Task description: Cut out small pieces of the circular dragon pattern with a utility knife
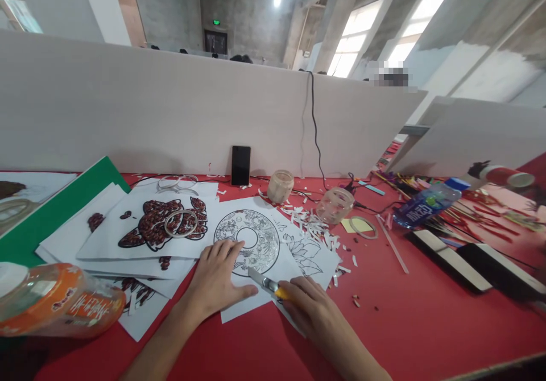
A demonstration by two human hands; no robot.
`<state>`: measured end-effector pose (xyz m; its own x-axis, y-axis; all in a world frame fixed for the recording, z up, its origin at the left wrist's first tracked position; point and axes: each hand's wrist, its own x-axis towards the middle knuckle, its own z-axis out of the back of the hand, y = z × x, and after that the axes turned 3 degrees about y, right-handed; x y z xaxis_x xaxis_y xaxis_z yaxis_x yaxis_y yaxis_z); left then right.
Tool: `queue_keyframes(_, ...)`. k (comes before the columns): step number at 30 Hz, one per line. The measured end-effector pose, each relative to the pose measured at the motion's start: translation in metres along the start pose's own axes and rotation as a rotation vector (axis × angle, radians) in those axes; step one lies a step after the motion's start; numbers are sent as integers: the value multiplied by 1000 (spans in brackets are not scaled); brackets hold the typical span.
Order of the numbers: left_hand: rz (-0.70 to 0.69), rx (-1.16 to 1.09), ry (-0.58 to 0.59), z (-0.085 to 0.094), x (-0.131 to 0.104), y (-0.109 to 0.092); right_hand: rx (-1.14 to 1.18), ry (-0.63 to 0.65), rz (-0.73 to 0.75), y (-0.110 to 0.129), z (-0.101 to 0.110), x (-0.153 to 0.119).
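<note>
A white sheet with a round black-line pattern [265, 236] lies on the red table. My left hand [216, 278] rests flat on the sheet's left side, its fingers spread and thumb pointing right. In my right hand [310, 307] is a utility knife [268, 284] with a yellow part near the fingers. Its blade points up and left, over the lower edge of the printed circle; whether the tip touches the paper I cannot tell. A sheet with a flower drawing [307, 256] lies to the right of the circle, with white paper scraps [311, 224] behind it.
Bean-covered drawings [160, 224] and a large orange-labelled jar [63, 301] are on the left. A phone [241, 165] leans on the divider [170, 108]. Two glass jars [280, 186] [335, 205] stand behind the sheets. On the right lie a bottle [430, 203] and black-and-white blocks [449, 260].
</note>
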<state>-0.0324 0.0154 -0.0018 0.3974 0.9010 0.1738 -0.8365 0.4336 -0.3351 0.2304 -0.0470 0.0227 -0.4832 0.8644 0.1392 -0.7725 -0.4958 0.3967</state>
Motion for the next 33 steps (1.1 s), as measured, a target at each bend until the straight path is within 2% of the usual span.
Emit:
queue_keyframes(8,1,-15,-10,4,0,-2,62,13,3,-2,8,2)
queue_keyframes(11,4,-15,-4,4,-1,-2,120,2,-49,-5,16,-6)
queue_keyframes(15,-8,-6,-3,0,-2,-1,150,-101,-177,-14,24,-18)
queue_keyframes(18,-39,-16,-30,-2,-2,1,102,-212,-231,-27,25,-5)
queue_keyframes(20,-30,-27,-101,2,-1,7,54,-250,-255,-39,25,18)
queue_keyframes(22,28,-14,-225,11,2,17,-1,-297,-263,-49,26,47)
queue_keyframes(25,147,97,-453,26,4,37,-6,-287,-248,-55,28,81)
queue_keyframes(26,159,120,-482,30,4,44,35,-285,-250,-53,28,86)
queue_keyframes(28,73,137,-445,31,3,51,231,-251,-285,-48,27,90)
queue_keyframes(31,-96,154,-278,22,1,50,681,-75,-333,-44,20,84)
queue_keyframes(33,-112,162,-203,14,1,46,815,-76,-343,-48,12,83)
